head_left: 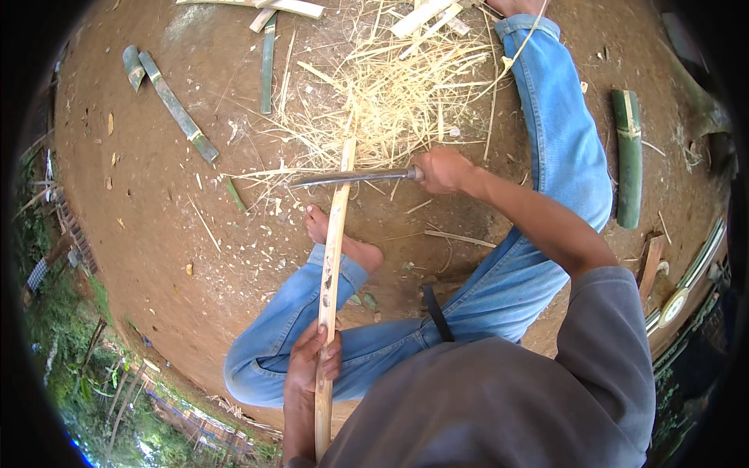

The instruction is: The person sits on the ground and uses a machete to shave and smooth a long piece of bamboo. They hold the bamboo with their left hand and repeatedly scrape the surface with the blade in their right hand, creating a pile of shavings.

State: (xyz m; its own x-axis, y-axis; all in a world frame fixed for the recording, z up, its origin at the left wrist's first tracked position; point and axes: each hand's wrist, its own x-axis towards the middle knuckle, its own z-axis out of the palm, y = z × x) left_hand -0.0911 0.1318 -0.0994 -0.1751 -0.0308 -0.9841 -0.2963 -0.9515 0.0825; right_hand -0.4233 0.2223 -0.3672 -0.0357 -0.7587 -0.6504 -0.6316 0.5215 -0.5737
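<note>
A long pale split bamboo strip [332, 242] runs away from me over my bent left leg, its far end near a heap of shavings [406, 93]. Dark marks show on the strip around its middle. My left hand [314, 355] is closed around its near part, thumb on top. In my right hand [443, 169] is the handle of a long-bladed knife [355, 178], gripped in a fist. The blade points left and lies across the strip close to the far end; whether its edge bites into the wood I cannot tell.
Green bamboo pieces lie on the dirt floor [156, 234]: a long split piece [175, 105] at left, a narrow strip [268, 66] farther off, and a thick length [626, 156] at right. Pale split pieces [289, 8] lie at the far edge. My jeans-clad legs [562, 125] flank the work.
</note>
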